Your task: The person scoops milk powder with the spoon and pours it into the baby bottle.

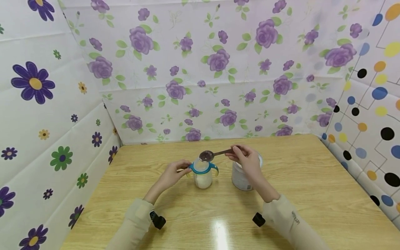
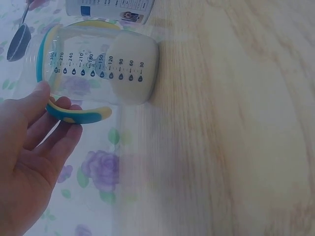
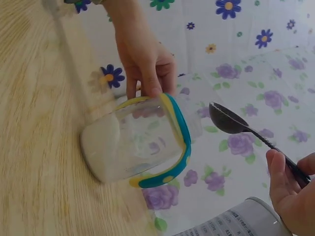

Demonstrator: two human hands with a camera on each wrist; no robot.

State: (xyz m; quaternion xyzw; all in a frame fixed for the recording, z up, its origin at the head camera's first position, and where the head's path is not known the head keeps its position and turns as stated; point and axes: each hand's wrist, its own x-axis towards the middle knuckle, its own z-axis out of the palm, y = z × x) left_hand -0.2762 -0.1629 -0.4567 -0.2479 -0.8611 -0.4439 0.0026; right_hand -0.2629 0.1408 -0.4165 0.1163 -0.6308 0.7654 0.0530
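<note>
A clear baby bottle (image 1: 202, 177) with a teal and yellow handle ring stands on the wooden table (image 1: 312, 194), white powder filling its bottom. My left hand (image 1: 184, 169) grips the bottle's left handle (image 2: 81, 116), thumb on the collar. My right hand (image 1: 234, 155) pinches the stem of a dark metal spoon (image 1: 207, 156), whose bowl hovers just over the bottle's open mouth. In the right wrist view the spoon (image 3: 229, 120) looks nearly empty beside the bottle (image 3: 133, 142). A white tin can (image 1: 241, 177) stands right of the bottle, partly behind my right hand.
Floral and dotted sheets wall the table at the left (image 1: 37, 114), back (image 1: 218, 86) and right (image 1: 368, 121). Bare wood lies in front of the bottle and at both sides. Black wrist cameras (image 1: 157, 220) sit on my sleeves.
</note>
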